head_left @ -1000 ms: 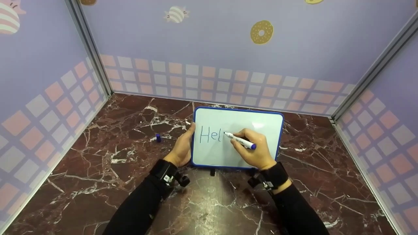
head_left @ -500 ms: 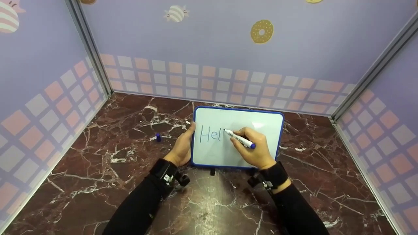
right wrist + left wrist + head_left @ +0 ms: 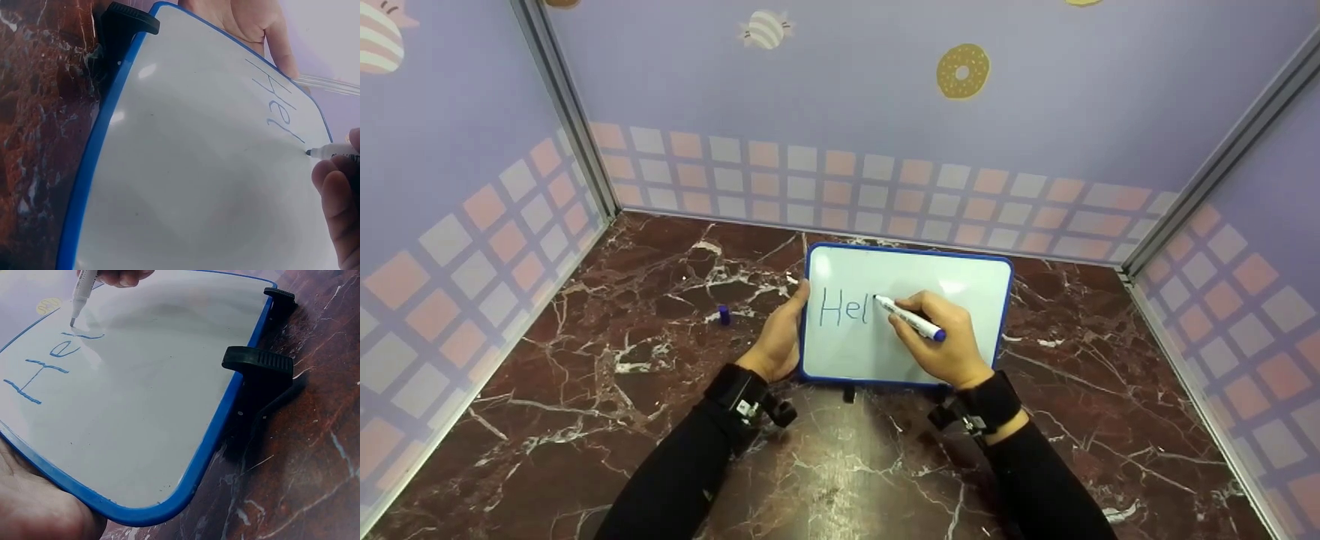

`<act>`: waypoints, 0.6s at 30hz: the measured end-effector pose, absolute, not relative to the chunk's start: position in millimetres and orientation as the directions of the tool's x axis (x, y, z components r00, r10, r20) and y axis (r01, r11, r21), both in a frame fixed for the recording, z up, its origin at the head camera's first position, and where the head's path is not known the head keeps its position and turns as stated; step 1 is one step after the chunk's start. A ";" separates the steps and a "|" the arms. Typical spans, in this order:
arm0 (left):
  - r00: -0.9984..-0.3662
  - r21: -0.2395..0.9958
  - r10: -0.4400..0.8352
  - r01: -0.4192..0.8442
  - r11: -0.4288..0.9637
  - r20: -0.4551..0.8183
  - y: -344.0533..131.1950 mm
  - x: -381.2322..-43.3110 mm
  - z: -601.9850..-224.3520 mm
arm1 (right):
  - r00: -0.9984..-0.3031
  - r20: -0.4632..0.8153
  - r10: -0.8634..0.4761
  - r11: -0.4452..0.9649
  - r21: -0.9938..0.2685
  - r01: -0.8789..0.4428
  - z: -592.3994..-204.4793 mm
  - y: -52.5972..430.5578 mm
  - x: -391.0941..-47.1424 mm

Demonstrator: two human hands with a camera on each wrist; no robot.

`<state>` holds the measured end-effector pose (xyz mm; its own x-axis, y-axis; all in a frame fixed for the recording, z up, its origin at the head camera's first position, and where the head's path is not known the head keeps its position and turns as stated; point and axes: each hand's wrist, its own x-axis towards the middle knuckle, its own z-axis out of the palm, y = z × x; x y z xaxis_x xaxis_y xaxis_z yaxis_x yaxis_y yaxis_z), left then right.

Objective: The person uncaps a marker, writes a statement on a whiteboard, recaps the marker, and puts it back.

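Note:
A small whiteboard [image 3: 855, 356] with a blue frame leans back on black feet [image 3: 261, 363]. Blue handwriting reading "Hel" [image 3: 844, 307] is on its left half. My left hand [image 3: 776, 337] holds the board's left edge, thumb along the frame; its other fingers are mostly hidden behind. Between thumb and fingers, my right hand [image 3: 949, 341] pinches a white whiteboard marker [image 3: 913, 319] with a blue end. The marker's dark tip is by the top of the "l", at or just off the surface; the right wrist view shows it close beside the letter.
A blue marker cap [image 3: 724, 315] stands on the dark red marbled table [image 3: 607, 427], left of the board. Purple printed walls [image 3: 840, 90] enclose the table at the back and both sides. Both wrists wear black camera straps [image 3: 739, 394].
The marker tip has shifted slightly upward, from beside the middle of the "l" to near its top. My left hand and the board stay put.

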<state>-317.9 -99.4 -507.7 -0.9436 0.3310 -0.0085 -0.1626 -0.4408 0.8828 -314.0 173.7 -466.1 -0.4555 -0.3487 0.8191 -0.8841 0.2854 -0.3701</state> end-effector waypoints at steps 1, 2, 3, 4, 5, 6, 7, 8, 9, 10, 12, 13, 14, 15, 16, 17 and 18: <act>-0.944 0.882 0.329 -0.165 -0.442 -0.011 -99.2 -318.1 -507.7 | -0.452 0.821 -0.349 0.288 -0.365 -0.885 -466.0 173.7 -314.0; -0.945 0.881 0.326 -0.166 -0.443 -0.014 -99.0 -318.3 -507.7 | -0.451 0.821 -0.350 0.289 -0.363 -0.886 -466.0 173.9 -313.9; -0.947 0.881 0.322 -0.166 -0.444 -0.016 -98.8 -318.5 -507.6 | -0.450 0.821 -0.350 0.292 -0.362 -0.886 -466.0 174.0 -313.8; -0.947 0.880 0.319 -0.168 -0.445 -0.019 -98.8 -318.5 -507.5 | -0.449 0.822 -0.350 0.291 -0.360 -0.886 -465.8 173.9 -313.6; -0.948 0.878 0.317 -0.171 -0.446 -0.023 -98.8 -318.5 -507.4 | -0.446 0.824 -0.349 0.291 -0.357 -0.887 -465.7 173.7 -313.4; -0.948 0.878 0.316 -0.173 -0.446 -0.026 -98.8 -318.5 -507.3 | -0.448 0.823 -0.349 0.289 -0.360 -0.887 -465.5 173.6 -313.2; -0.949 0.877 0.315 -0.173 -0.447 -0.027 -98.8 -318.5 -507.1 | -0.449 0.822 -0.350 0.287 -0.363 -0.887 -465.3 173.6 -312.9; -0.949 0.876 0.314 -0.174 -0.450 -0.028 -98.8 -318.4 -507.0 | -0.453 0.820 -0.350 0.285 -0.367 -0.885 -465.4 173.6 -312.8; -0.949 0.875 0.314 -0.176 -0.450 -0.030 -98.8 -318.3 -506.8 | -0.453 0.820 -0.351 0.283 -0.368 -0.886 -465.6 173.4 -312.8; -0.948 0.875 0.316 -0.178 -0.451 -0.030 -98.8 -318.3 -506.7 | -0.455 0.817 -0.354 0.280 -0.371 -0.885 -465.4 173.4 -312.6; -0.949 0.875 0.315 -0.176 -0.452 -0.028 -98.8 -318.4 -506.7 | -0.464 0.810 -0.359 0.277 -0.383 -0.882 -465.5 173.6 -312.5; -0.948 0.874 0.316 -0.175 -0.452 -0.027 -98.9 -318.4 -506.6 | -0.463 0.809 -0.361 0.273 -0.383 -0.882 -466.0 173.5 -312.8; -0.948 0.875 0.316 -0.176 -0.452 -0.027 -98.9 -318.4 -506.8 | -0.465 0.807 -0.364 0.270 -0.386 -0.882 -466.0 173.6 -312.7; -0.948 0.875 0.316 -0.176 -0.451 -0.029 -99.1 -318.4 -506.9 | -0.466 0.805 -0.366 0.267 -0.389 -0.882 -465.9 173.7 -312.6; -0.949 0.876 0.314 -0.175 -0.450 -0.028 -99.1 -318.4 -506.9 | -0.469 0.802 -0.370 0.265 -0.393 -0.881 -465.8 173.8 -312.4; -0.949 0.876 0.313 -0.175 -0.450 -0.029 -99.1 -318.5 -507.0 | -0.469 0.801 -0.373 0.262 -0.394 -0.881 -465.8 173.9 -312.4; -0.949 0.875 0.314 -0.176 -0.451 -0.029 -99.2 -318.3 -506.9 | -0.472 0.798 -0.376 0.261 -0.398 -0.880 -465.7 174.1 -312.1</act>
